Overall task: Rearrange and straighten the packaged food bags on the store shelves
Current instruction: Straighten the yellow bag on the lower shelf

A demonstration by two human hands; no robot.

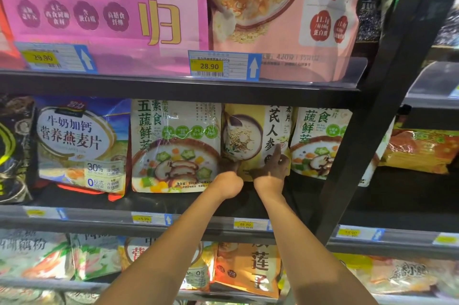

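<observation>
A yellow oatmeal bag (255, 131) with a bowl picture stands upright on the middle shelf, between two cream vegetable-and-mushroom bags (173, 146) (320, 141). Both hands reach into the shelf and hold the yellow bag at its bottom. My left hand (228, 173) grips the lower left corner, its fingers hidden in shadow behind the bag. My right hand (273, 168) holds the lower right part, with a finger stretched up along the bag's front.
A blue milk-oat bag (79, 143) leans at the left, next to a dark bag (12, 150). Pink bags (99, 7) fill the upper shelf. An orange bag (250, 267) sits on the lower shelf. A black upright post (367, 131) stands right of the hands.
</observation>
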